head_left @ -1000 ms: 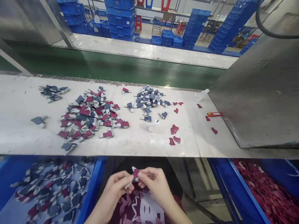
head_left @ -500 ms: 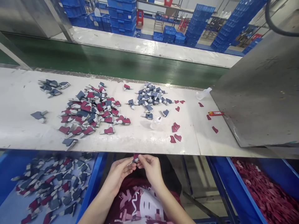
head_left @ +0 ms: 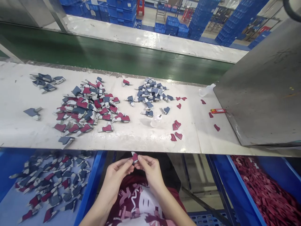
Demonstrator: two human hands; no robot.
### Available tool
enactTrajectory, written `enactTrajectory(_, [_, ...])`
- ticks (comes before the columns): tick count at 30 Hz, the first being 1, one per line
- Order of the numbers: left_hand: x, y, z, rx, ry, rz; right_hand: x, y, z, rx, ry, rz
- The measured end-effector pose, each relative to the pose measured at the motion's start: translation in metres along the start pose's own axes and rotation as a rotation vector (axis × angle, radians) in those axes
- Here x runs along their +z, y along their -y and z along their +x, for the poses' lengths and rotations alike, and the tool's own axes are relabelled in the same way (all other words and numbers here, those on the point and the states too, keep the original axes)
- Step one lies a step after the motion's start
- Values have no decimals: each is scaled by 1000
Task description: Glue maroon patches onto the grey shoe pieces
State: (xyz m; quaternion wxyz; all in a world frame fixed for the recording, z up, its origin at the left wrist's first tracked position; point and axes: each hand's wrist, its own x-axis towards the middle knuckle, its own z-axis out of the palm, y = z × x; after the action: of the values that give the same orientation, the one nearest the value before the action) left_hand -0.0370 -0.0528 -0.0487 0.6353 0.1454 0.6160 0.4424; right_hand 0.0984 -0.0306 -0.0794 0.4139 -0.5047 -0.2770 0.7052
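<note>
At the table's [head_left: 131, 139] near edge, one part [head_left: 134, 158] pinched from both sides

Head view: above the lap, just beside the table's edge, the left hand [head_left: 117, 174] grips the part between thumb and bent fingers, and the right hand [head_left: 150, 171] closes narrowly on its other side. The part's maroon face is up and its pale tip pokes out above the fingers; whether the tip touches the table I cannot tell.

With so small a grip, the likeliest trouble is a slip: uneven thumb pressure could turn the part or send it to the floor, as nothing but the lap seems to lie beneath. Pressing off-centre might also leave the maroon face crooked. On the table, the bottle [head_left: 156, 121] has a thin tip and stands near the grey pile [head_left: 152, 92]; a careless sleeve or wrist could knock it. The mixed pile [head_left: 88, 106] and the maroon pieces [head_left: 178, 136] look easy to scatter.

Against the frame half a second ago, the part shows more of its maroon face, and its pale tip, barely visible then, stands clear. The hands keep their pinch. The camera has tilted, so the table sits higher in view; the piles lie as they did.
</note>
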Motion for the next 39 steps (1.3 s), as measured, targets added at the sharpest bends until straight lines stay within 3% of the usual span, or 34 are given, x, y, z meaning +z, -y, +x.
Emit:
enactTrajectory(5, [2,-8,-20,-26,55,70,-5,11,-16,26,59,-15])
enactTrajectory(10, [11,-23,-33,142,138,154,-1,39,-28,-109,91,-62])
enactTrajectory(14, [14,-33,-41,240,116,217,5,53,-35,-238,122,-86])
enactTrajectory(29, [16,-43,-49,424,38,324,12,59,-38,-486,83,-247])
enactTrajectory(39, [14,-39,-46,451,24,337,15,55,-34,-452,50,-188])
